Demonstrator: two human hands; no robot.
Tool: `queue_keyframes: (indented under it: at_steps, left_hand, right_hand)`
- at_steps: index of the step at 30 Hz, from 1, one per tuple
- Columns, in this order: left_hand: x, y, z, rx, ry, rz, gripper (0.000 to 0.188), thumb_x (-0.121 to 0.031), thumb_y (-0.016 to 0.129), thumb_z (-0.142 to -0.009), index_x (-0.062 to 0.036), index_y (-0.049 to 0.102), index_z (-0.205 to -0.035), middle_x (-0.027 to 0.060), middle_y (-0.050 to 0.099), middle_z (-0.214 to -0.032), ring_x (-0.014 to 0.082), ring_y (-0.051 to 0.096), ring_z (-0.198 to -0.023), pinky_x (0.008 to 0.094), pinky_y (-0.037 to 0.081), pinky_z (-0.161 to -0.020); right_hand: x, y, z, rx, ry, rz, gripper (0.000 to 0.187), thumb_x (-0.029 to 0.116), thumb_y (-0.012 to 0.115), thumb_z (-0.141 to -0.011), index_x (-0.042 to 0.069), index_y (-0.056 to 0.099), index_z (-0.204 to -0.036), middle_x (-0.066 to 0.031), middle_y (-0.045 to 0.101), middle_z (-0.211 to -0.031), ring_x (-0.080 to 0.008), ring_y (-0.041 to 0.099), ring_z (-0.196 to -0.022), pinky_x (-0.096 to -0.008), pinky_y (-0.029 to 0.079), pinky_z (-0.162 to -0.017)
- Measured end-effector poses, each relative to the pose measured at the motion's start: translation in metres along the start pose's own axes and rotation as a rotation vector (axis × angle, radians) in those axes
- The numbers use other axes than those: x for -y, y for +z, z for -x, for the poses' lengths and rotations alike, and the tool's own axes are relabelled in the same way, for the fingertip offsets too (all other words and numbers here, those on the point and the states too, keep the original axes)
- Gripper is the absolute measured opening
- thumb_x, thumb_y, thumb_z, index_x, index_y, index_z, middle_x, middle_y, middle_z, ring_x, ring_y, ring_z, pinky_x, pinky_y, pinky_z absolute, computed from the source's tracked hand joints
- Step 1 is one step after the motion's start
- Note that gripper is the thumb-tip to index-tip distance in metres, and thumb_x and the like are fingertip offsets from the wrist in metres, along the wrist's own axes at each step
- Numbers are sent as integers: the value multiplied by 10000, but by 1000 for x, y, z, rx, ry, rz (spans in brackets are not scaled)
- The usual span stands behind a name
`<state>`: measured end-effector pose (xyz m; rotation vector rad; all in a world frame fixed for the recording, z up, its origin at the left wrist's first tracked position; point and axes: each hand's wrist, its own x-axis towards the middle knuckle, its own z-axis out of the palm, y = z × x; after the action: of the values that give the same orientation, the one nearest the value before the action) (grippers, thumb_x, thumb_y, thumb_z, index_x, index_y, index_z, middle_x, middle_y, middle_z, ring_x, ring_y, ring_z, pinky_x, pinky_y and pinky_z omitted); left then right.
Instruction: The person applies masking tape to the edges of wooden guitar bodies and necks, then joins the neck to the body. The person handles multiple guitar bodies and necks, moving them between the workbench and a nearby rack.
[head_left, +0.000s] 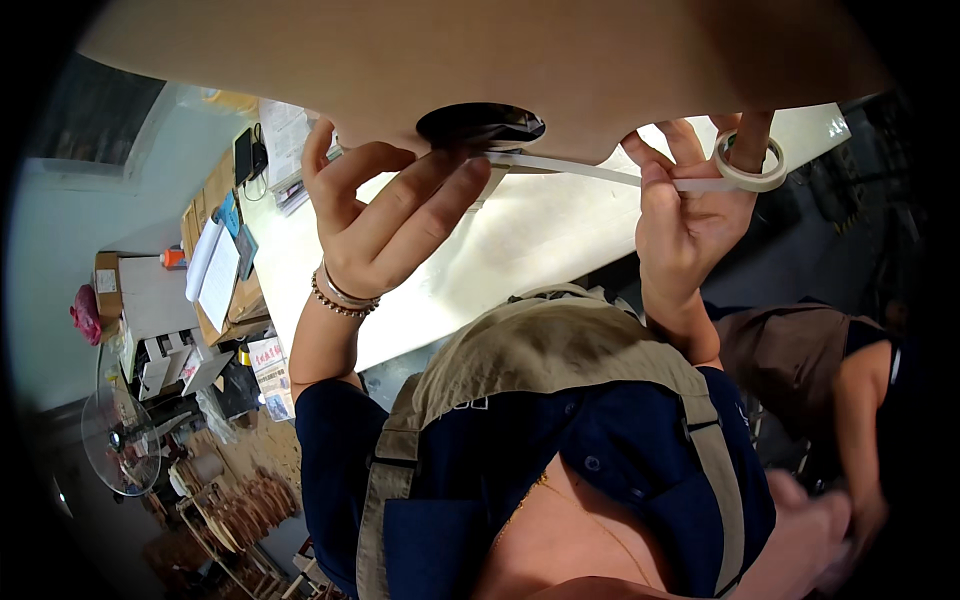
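1. Workshop setting, head view: a white table [540,240] runs behind the hands, with papers and boxes at left and a co-worker in a brown apron [775,345] at right. Across the top extends a broad tan panel [610,60] pierced by an oval hole [480,125].
2. Position of the tape: the roll of tape [757,183] hangs at the right hand [695,215]; its pale strip [590,171] spans leftward to the fingertips of the left hand [385,215], beside the hole's lower rim.
3. Fingers: on the right, one finger passes through the ring, the others are bent and apart, and the strip runs past the thumb. On the left, two fingers lie together at the strip's end, the others spread; whether they pinch cannot be told.
4. Handling, as judged: the roll seems light and firm, best held through its core; the strip seems thin, limp and probably sticky, best taken near its end. The panel looks stiff and easily marked.
5. Lettering: a printed sheet [268,365] bears a red heading; pale lettering shows on the dark shirt [540,440], partly covered. No brand is discernible on the tape.
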<state>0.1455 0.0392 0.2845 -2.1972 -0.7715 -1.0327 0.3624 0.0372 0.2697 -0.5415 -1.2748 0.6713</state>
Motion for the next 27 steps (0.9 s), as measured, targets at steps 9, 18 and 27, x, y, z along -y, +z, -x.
queue_keyframes:
  at_steps: [9, 18, 27]
  left_hand:
    - [-9, -3, -4, 60, -40, -50, 275, -174, 699, -610, -174, 705, -885, -83, 629, -812, 151, 510, -841, 478, 335, -907]
    - [-13, -5, -7, 96, -31, -50, 284, -80, 691, -645, -185, 728, -907, -44, 629, -836, 181, 480, -920, 404, 374, -822]
    - [-14, 0, -4, 31, -101, -32, 255, -161, 705, -588, -165, 716, -842, -63, 627, -852, 177, 506, -877, 475, 345, -888]
  right_hand:
    - [4, -2, -3, -39, -65, 164, 751, -192, 434, -730, -30, 129, -1397, -144, 287, -1324, -364, 508, -1100, -381, 531, -798]
    - [3, -4, -4, -65, -101, 95, 739, -193, 438, -736, -28, 140, -1392, -152, 354, -1282, -337, 506, -1102, -393, 525, -815]
    - [2, -3, -7, -52, -103, 104, 705, -180, 447, -742, -48, 156, -1371, -159, 377, -1263, -312, 527, -1075, -385, 514, -825]
